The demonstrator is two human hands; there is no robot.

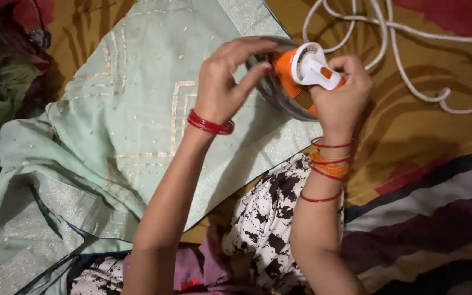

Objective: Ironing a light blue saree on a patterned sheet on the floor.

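- Head view: the right hand (341, 94) is wrapped around the handle of an orange and white iron (305, 68), holding it tipped up above the cloth.
- The left hand (226, 82) curls over the iron's shiny metal base (271, 87), thumb and fingertips touching it near the orange edge.
- A pale green cloth (127, 125) with gold trim lies spread out under both hands.
- A white cord (411, 82) loops over the patterned blanket (411, 142) to the right of the iron.
- Red bangles (210, 124) circle the left wrist; the right wrist wears red and orange ones.
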